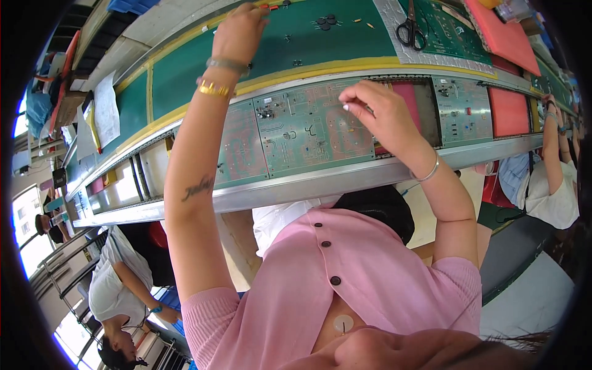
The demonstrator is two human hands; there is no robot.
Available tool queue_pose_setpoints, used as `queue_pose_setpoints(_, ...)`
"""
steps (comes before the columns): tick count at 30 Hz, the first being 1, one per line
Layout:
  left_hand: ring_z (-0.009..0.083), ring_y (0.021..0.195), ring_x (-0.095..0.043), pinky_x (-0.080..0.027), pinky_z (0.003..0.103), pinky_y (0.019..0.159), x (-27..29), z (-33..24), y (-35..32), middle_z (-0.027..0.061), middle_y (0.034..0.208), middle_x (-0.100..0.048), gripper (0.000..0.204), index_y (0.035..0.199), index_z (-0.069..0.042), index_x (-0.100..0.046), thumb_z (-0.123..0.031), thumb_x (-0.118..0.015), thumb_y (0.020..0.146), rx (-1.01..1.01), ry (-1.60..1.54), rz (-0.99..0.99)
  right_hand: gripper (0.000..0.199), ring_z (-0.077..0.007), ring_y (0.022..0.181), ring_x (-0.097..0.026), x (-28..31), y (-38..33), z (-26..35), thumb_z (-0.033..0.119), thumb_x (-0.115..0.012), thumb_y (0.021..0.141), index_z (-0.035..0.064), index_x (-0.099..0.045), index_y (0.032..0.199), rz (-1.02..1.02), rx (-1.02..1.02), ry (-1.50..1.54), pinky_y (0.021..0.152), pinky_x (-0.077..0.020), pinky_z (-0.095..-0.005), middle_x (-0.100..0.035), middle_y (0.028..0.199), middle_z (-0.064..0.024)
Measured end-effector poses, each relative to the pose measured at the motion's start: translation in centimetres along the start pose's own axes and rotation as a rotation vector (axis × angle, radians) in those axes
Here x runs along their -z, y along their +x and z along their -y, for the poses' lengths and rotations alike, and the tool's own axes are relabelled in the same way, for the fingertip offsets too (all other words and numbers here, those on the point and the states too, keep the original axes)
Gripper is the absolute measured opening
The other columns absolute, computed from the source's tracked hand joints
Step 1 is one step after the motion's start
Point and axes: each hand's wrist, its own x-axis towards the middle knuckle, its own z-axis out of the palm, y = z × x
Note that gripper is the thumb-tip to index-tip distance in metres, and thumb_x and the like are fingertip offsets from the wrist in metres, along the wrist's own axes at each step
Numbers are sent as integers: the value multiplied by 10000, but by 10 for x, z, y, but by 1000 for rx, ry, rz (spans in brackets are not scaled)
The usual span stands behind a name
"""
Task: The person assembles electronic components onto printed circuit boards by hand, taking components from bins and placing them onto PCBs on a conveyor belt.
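- While your right hand (376, 111) pinches its fingertips (346, 106) together over the middle circuit board (311, 132), at the centre of the frame, the pinch looks closed on something too small to make out; I cannot tell what it holds, if anything.
- Your left hand (239, 31) reaches to the upper middle of the frame, onto the green mat (345, 37) beyond the conveyor rail (296, 185); its fingers curl downward near a few loose small parts, but whether they grip one is hidden.
- As a judgement, you are partway through: the middle board already carries a few dark parts near its upper left corner, while most of its traced surface looks bare.
- Counted along the rail: three green boards show clearly, one left of yours (237, 148), yours, and one to the right (462, 111); more may lie further along, too bent by the lens to count.
- Two red panels (509, 111) sit between boards on the right.
- One cluster of black round parts (327, 23) lies on the mat, upper centre; I cannot count them reliably.
- One pair of scissors (412, 28) rests at the upper right.
- Two co-workers show: one at the lower left (114, 290), one at the right edge (552, 185).
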Motion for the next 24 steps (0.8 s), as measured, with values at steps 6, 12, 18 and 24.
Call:
queue_pose_setpoints(6,277,937,-596,-493,377,806,-75,46,17,135,928,-608,130,808,-91,-661,-137,-542,834,-126,-456,-217,108,-268,789,-612,-5,-24,5,12,-638,786,40,-588,877,79,-61,9,682,-490,-343,-620,849,-85)
queue_pose_setpoints(12,279,861,-622,-515,388,729,-60,14,37,113,870,-621,118,794,-86,-659,-130,-556,830,167,265,217,117,-282,808,-600,-7,-29,-9,31,-647,774,48,-580,869,72,-53,-23,697,-483,-369,-618,832,-82)
queue_pose_setpoints(18,239,812,-652,-525,335,700,-13,-10,21,109,876,-661,110,891,-79,-667,-135,-590,836,224,-86,160,127,-284,806,-593,-8,-29,-9,27,-656,761,48,-580,862,87,-37,-42,699,-479,-375,-614,823,-84)
queue_pose_setpoints(24,210,748,-673,-525,286,688,21,-46,-19,99,848,-684,139,943,-69,-690,-112,-660,814,307,-537,87,140,-279,789,-593,-10,-31,-7,8,-660,754,44,-580,863,67,-18,-45,688,-476,-367,-607,813,-88)
